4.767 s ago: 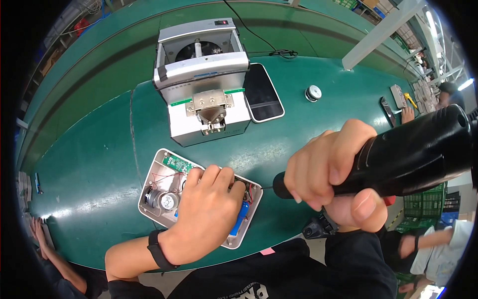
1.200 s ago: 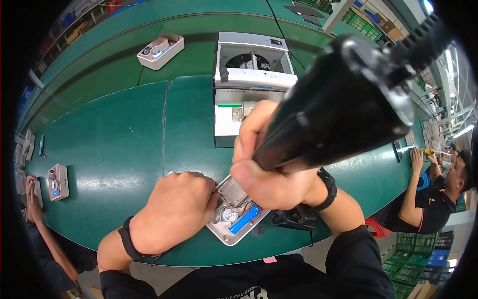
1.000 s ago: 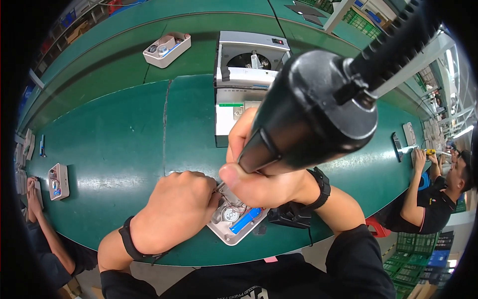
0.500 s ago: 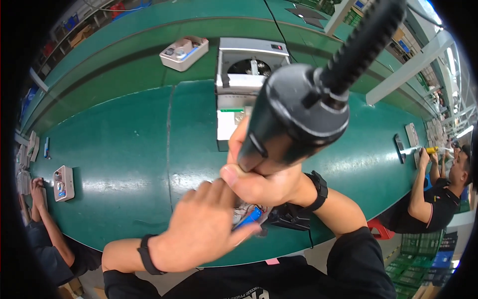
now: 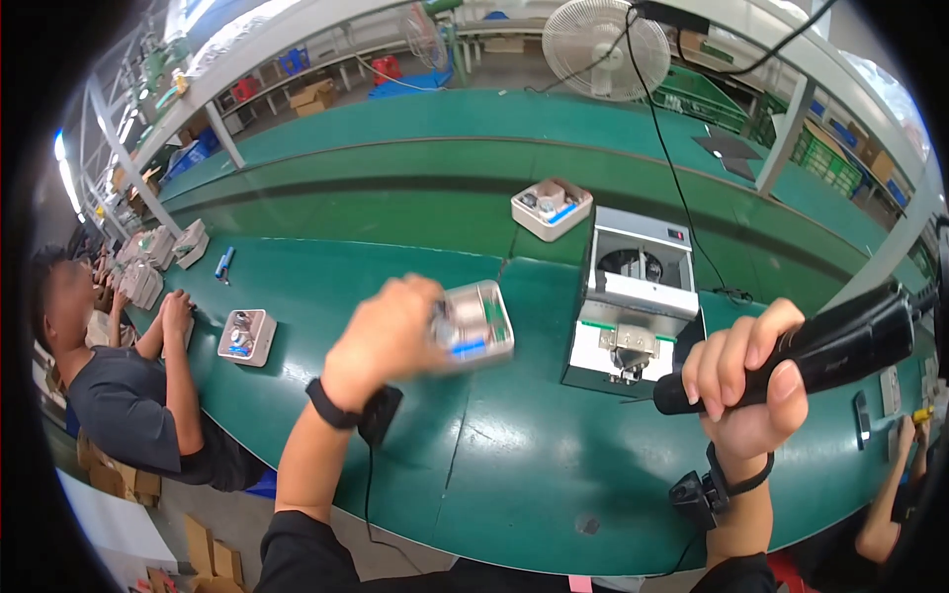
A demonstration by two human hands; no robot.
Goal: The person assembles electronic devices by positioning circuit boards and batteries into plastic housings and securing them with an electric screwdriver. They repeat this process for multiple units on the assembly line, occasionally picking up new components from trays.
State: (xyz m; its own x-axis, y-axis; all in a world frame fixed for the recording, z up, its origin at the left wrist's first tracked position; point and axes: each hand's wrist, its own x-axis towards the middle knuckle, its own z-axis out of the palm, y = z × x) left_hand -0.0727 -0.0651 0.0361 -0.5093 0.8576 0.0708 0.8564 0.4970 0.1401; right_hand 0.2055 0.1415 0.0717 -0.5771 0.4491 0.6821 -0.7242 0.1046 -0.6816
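Note:
My right hand (image 5: 741, 376) is wrapped round a black electric screwdriver (image 5: 840, 346). It is held nearly level above the table, its thin bit pointing left and its cord rising at the far right. My left hand (image 5: 390, 331) grips the left side of an open white plastic housing (image 5: 502, 352), lifted or tilted over the table. Inside the housing are a blue cylindrical cell (image 5: 469, 349) and several small parts, partly blurred. The fingertips on its far side are hard to see. Just in front of the screwdriver bit stands a silver and black screw feeder (image 5: 643, 296).
A similar filled housing (image 5: 552, 210) sits beyond the feeder, another (image 5: 247, 337) to the left near a co-worker (image 5: 129, 395). A blue-handled tool (image 5: 225, 263) lies at the far left. A white fan (image 5: 606, 49) stands behind the green table (image 5: 534, 474).
My hands have drawn apart. The screwdriver went from upright over the work to nearly level at the right. My left hand moved away leftward and now holds the housing. The view has swung up and left.

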